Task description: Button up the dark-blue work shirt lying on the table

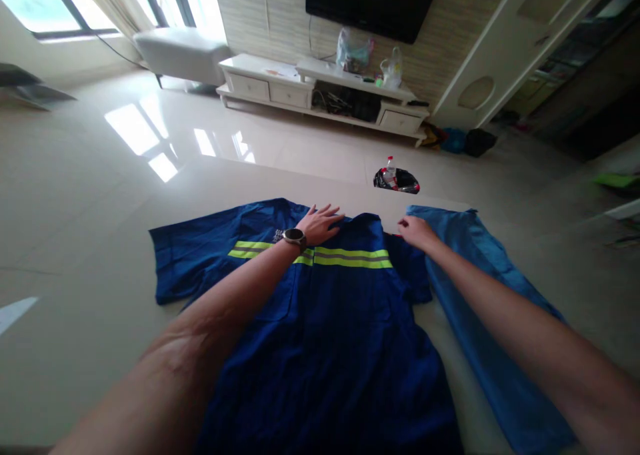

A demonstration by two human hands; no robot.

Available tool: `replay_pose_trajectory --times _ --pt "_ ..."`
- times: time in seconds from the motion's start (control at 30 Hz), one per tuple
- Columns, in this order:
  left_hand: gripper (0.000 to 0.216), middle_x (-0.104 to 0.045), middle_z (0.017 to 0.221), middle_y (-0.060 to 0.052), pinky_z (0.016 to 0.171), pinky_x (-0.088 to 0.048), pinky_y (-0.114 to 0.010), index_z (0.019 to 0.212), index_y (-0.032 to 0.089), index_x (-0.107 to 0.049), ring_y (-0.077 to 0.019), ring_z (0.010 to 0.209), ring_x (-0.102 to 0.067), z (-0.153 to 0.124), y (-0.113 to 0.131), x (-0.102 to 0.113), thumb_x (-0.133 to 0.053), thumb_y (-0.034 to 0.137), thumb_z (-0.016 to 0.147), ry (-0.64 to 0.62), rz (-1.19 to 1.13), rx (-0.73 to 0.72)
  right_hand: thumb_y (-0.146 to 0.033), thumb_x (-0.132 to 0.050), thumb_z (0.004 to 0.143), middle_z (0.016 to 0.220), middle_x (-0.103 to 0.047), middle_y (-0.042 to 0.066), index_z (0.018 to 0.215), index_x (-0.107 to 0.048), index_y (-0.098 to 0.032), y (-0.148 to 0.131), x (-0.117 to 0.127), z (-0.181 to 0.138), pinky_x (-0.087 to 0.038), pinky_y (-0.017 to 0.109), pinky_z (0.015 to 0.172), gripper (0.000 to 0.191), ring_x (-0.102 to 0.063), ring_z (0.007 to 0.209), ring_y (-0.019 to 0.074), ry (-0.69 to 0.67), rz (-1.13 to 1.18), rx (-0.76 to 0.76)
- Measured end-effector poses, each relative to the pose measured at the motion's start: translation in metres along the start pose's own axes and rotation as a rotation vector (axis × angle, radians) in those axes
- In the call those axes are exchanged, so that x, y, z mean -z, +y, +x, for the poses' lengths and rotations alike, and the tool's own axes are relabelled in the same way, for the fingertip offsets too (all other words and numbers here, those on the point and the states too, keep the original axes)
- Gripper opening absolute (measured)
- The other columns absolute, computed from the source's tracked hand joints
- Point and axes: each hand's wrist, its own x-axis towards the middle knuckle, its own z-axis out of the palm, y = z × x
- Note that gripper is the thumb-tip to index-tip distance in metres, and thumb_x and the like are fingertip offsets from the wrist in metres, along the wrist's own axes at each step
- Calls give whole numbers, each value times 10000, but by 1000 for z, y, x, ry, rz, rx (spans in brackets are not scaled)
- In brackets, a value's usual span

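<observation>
A dark blue work shirt [330,321] with a yellow-green reflective stripe lies spread flat on a pale table [90,321]. My left hand [323,223], with a watch on its wrist, rests flat on the shirt near the collar, fingers stretched out. My right hand [415,231] is closed in a pinch on the shirt's far right shoulder edge. A lighter blue garment [480,295] lies alongside on the right, under my right forearm.
Beyond the table's far edge a dark bag with a bottle [396,179] sits on the glossy tiled floor. A white TV cabinet [325,95] with plastic bags stands under a wall television. A white seat [180,53] is by the window.
</observation>
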Motion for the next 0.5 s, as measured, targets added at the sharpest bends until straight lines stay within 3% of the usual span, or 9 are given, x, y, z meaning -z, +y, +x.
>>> replay_pose_trajectory --times 0.07,0.13,0.27,0.4,0.5 --pt "556 -333 1668 -21 1233 -116 -651 1550 381 -415 -317 1550 -246 6 9 -17 -439 442 998 -35 -6 16 -358 -683 861 976 -758 151 946 -742 -148 31 1 -15 -534 331 801 234 -713 923 266 -126 -31 -149" --pt "549 -328 1670 -16 1230 -114 -656 1551 412 -403 -322 1553 -240 5 9 -30 -438 450 1004 0 3 21 -477 -803 753 812 -740 144 851 -721 -150 50 -4 -33 -545 336 675 351 -716 769 269 -227 47 -287" --pt "544 -317 1674 -10 1231 -103 -646 1555 428 -387 -322 1552 -244 -6 0 -38 -421 475 1014 44 11 31 -460 -956 485 656 -692 85 806 -691 -159 57 -22 -61 -514 304 495 513 -666 584 228 -162 371 -527" --pt "546 -298 1682 -20 1218 -97 -660 1568 437 -353 -326 1556 -230 -12 -1 -33 -392 480 1024 36 32 43 -278 -922 499 676 -714 60 719 -677 -168 50 -32 -72 -530 268 511 347 -678 621 204 -134 665 -565" --pt "530 -298 1682 -22 1209 -107 -668 1558 453 -366 -326 1558 -226 -11 1 -33 -382 475 1028 29 50 51 -282 -851 596 689 -723 69 717 -670 -171 58 -22 -77 -561 283 554 244 -703 674 225 -106 740 -588"
